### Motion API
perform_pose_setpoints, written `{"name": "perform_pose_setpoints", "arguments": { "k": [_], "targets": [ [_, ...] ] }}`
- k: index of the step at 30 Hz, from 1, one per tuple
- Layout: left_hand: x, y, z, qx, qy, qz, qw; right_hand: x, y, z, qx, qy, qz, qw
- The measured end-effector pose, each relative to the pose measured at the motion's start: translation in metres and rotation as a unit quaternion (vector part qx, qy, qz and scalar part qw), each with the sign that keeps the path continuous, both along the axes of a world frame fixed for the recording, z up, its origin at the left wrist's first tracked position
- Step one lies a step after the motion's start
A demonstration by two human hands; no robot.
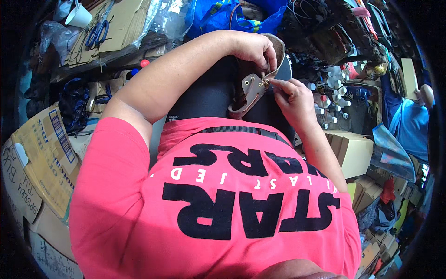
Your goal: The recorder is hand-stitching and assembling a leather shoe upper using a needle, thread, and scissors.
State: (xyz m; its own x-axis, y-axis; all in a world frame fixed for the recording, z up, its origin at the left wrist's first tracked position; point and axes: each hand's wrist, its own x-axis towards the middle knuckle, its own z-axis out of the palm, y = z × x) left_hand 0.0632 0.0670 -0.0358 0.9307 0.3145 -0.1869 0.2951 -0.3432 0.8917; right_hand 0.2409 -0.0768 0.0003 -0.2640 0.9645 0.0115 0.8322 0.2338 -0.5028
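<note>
A brown leather sandal piece (251,90) with small holes rests on my lap, over dark shorts. My left hand (253,49) grips its upper edge from above, fingers curled around the strap and sole rim. My right hand (290,95) sits just to the right, thumb and forefinger pinched at a small metal fitting on the leather's edge. Both forearms reach forward over my pink printed shirt (213,200), which fills the lower part of the view.
Cardboard boxes (42,158) stack at my left. Blue-handled scissors (96,33) and a white cup (78,16) lie on flattened cardboard at upper left. Several small white bottles (332,100) crowd a tray at right, with tan boxes (355,151) below them.
</note>
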Motion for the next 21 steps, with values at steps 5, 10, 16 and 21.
{"name": "perform_pose_setpoints", "arguments": {
  "k": [5,10,16,21],
  "targets": [
    [0.001,0.003,0.0,0.034,0.0,-0.027,0.999,0.015,0.013,-0.01,-0.075,0.108,0.0,0.991],
    [0.001,0.003,0.0,0.036,0.015,-0.034,0.999,0.03,0.027,-0.017,-0.205,0.185,0.016,0.961],
    [0.002,0.004,0.0,0.037,0.009,-0.032,0.999,0.037,0.038,-0.021,-0.265,0.263,0.057,0.926],
    [0.001,0.003,-0.001,0.053,-0.006,-0.026,0.998,0.042,0.046,-0.023,-0.298,0.256,0.064,0.917]
  ]
}}
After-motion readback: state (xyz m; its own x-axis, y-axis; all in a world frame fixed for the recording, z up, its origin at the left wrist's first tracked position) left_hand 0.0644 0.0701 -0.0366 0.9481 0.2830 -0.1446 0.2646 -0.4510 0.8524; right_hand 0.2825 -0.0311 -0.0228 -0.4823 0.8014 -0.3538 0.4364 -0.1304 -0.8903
